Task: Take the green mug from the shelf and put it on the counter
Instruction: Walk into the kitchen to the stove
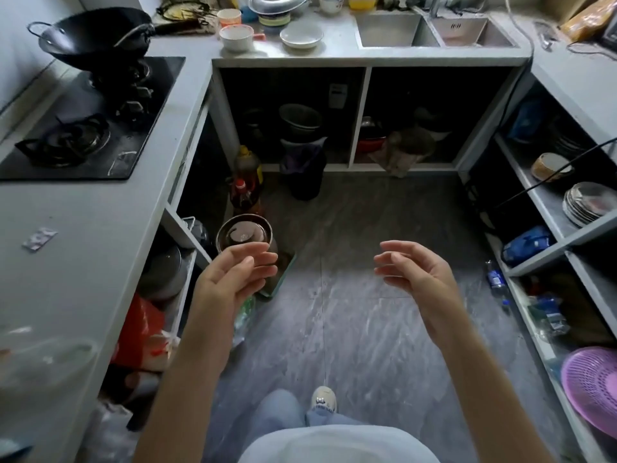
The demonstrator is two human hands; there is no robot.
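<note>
Between spread fingers (253, 262) of left hand (230, 282) and right hand (414, 272): nothing held; green mug unlocated, wrong vessel risked.

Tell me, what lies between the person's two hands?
Nothing is held there. In the head view, the gap between the left hand and the right hand shows only bare grey floor below; both hands are open and empty.

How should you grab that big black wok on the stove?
Take the wok by its long handle, coming from the sink side, because that handle sticks out sideways past the rim. The small loop handle on the opposite side gives a second hand a hold.
</note>
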